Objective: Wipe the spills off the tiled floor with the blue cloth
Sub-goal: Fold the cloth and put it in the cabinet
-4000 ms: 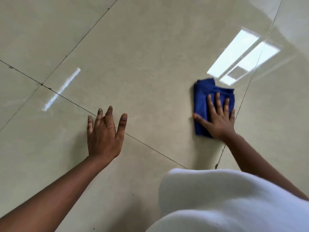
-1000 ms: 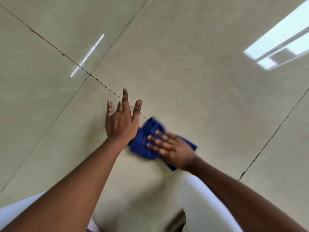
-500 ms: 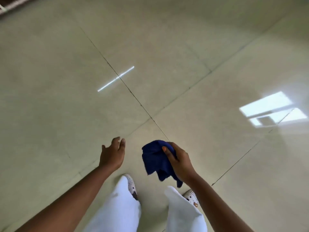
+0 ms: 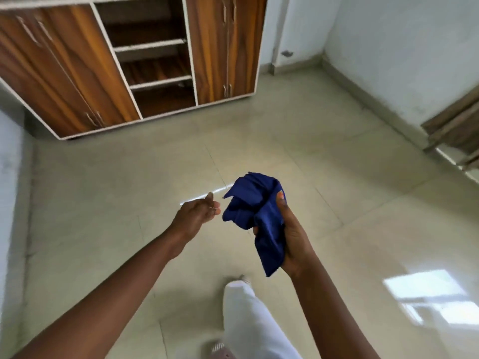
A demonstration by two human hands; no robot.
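The blue cloth [image 4: 252, 211] is bunched up in the air at waist height, well above the beige tiled floor [image 4: 116, 177]. My right hand [image 4: 293, 237] grips it, thumb on top and fingers curled underneath, with a tail of fabric hanging below the palm. My left hand [image 4: 197, 215] hovers just left of the cloth, fingers loosely bent, holding nothing and a small gap away from the fabric. No spill stands out on the glossy tiles from here.
A wooden wardrobe [image 4: 77, 73] with open middle shelves stands against the far wall. White walls close the room at right, with a brown curtain [image 4: 456, 128] by a window. My white trouser leg [image 4: 248, 314] and a shoe [image 4: 217, 349] are below.
I have risen from wiping on the floor to standing. The cloth came off the tiles, gathered in my right hand; my left hand lifted off the floor and moved beside it.
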